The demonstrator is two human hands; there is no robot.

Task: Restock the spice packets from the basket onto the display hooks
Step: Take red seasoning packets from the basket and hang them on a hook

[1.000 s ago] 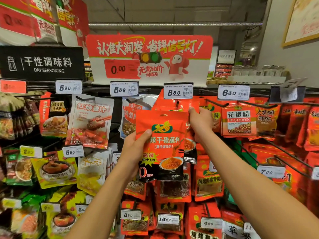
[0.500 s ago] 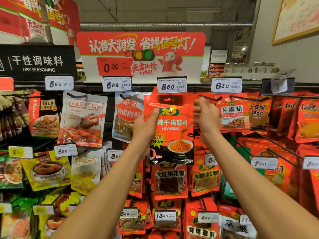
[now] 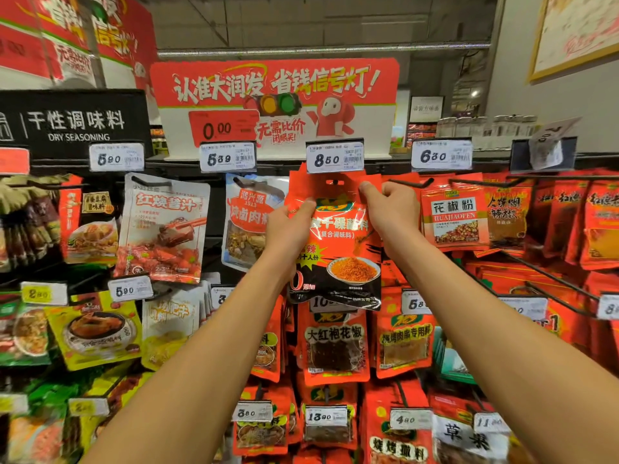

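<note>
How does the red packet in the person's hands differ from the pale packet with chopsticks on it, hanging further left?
The red packet is pinched near its top by the left hand and right hand; the pale packet hangs untouched on its hook. The red packet sits under the 8.50 tag, the pale packet right of the 5.90 tag. The red packet shows orange powder in a bowl, the pale packet braised meat. Both are flat seasoning pouches.
</note>
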